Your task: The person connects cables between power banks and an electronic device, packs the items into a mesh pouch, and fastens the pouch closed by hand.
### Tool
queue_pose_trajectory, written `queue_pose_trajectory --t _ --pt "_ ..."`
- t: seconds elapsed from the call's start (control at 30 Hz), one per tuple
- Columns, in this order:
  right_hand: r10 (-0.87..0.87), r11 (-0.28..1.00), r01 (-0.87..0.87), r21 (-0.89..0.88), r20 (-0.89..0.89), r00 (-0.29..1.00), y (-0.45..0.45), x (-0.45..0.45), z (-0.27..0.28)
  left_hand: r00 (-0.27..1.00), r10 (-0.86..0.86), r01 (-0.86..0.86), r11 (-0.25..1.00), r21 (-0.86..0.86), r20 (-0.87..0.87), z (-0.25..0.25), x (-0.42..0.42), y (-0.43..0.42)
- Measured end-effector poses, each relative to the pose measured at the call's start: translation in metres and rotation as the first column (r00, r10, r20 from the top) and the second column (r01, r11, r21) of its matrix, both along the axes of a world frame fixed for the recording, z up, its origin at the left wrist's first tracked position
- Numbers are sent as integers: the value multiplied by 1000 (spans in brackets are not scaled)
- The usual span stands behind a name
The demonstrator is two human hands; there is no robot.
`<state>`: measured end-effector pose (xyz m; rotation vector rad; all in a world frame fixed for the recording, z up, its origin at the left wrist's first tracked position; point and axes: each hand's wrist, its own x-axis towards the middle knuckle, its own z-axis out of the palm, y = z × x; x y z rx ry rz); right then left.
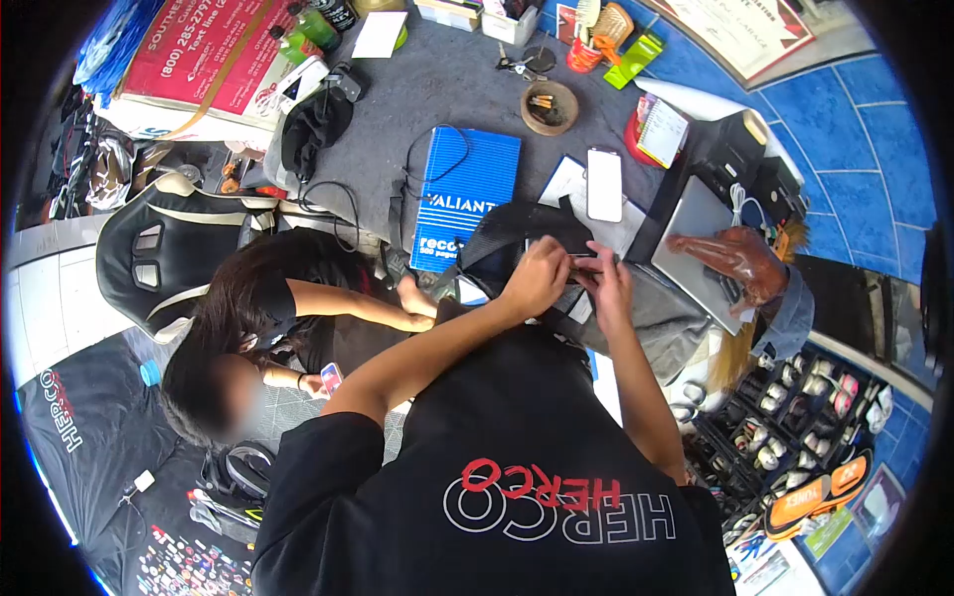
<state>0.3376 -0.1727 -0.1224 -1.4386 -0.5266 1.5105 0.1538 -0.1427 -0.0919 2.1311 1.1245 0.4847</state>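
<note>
My left hand is closed in a pinch above the front edge of the grey-covered table. Close beside it, my right hand has its thumb and fingers bent together. Between the fingertips is something small and thin, too small to make out. A black mesh bag or pouch lies just behind my left hand, partly hidden by it. Beyond the hands are a blue record book with a cord across it, white papers, and a phone with a bright white screen.
At my left sits another person holding a phone, beside a black gaming chair. To the right are a laptop and a glossy brown figure. A round ashtray and a red box stand farther back.
</note>
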Motion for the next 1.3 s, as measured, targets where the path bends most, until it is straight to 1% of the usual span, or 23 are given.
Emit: queue_pose_trajectory --t 0.03,0.13,0.17,0.23,0.27,0.3,0.33,0.37,0.4,0.43,0.47,0.5,0.53,0.57,0.67,0.8,1.0,1.07,1.17,1.2,1.23,1.27,1.3 --pt "-114 992 115 -48 20 993 -1 5 1 998 1 -2 1000 -25 -55 5 2 5" --pt "-247 967 252 -37 108 963 -3 30 -6 987 3 9 997 71 -161 25 1 14" --pt "-307 949 315 -28 149 940 -3 35 -9 986 5 6 997 71 -165 18 3 14" --pt "-356 934 355 28 68 932 2 37 -3 967 73 -48 993 108 -243 -17 18 14" --pt "-329 943 321 89 88 940 4 39 -3 975 56 -29 992 125 -216 -42 22 21" --pt "-304 946 286 150 110 946 4 39 -2 974 60 -32 991 127 -220 -37 18 26" --pt "-230 966 205 157 162 960 3 38 -1 960 -19 46 995 90 -279 -25 15 31" --pt "-236 965 210 160 165 958 4 36 -3 959 -90 102 994 33 -268 -54 19 37" --pt "-91 982 18 186 392 915 2 36 -6 955 -158 156 987 -27 -253 -81 22 44" --pt "39 974 -166 155 606 795 -2 36 -1 962 -216 201 974 -104 -165 -64 27 54" --pt "2 945 -223 239 678 735 -3 37 2 945 -271 200 922 -331 -182 -49 17 56" --pt "-40 908 -285 307 741 671 0 32 13 940 -315 271 923 -273 -130 -65 9 56" --pt "26 951 -215 220 640 768 0 27 32 950 -305 281 927 -248 -65 -55 -1 54" --pt "14 959 -192 207 645 764 1 29 39 958 -285 283 947 -150 10 -66 -11 50" --pt "182 903 -415 111 777 603 1 29 43 970 -238 240 941 -237 37 -42 -22 50" --pt "220 848 -509 148 775 593 10 18 54 984 -152 171 952 -253 94 -43 -26 47" --pt "215 871 -421 254 573 791 8 23 23 980 -49 105 952 -289 195 -45 -21 42" --pt "156 931 -271 243 405 901 8 25 17 960 1 90 946 -312 280 -51 -27 44" --pt "167 917 -342 204 583 795 12 33 22 978 52 2 966 -259 202 -18 -32 39" --pt "176 920 -330 213 528 831 12 33 26 961 85 -23 973 -228 265 -15 -32 38" --pt "160 940 -284 190 491 856 11 32 26 923 187 -93 956 -278 336 -17 -30 33" --pt "141 940 -272 206 491 860 9 34 26 817 380 -240 908 -343 433 -15 -20 26" --pt "122 941 -257 220 486 865 9 29 24 655 638 -295 709 -640 405 -5 -13 28"
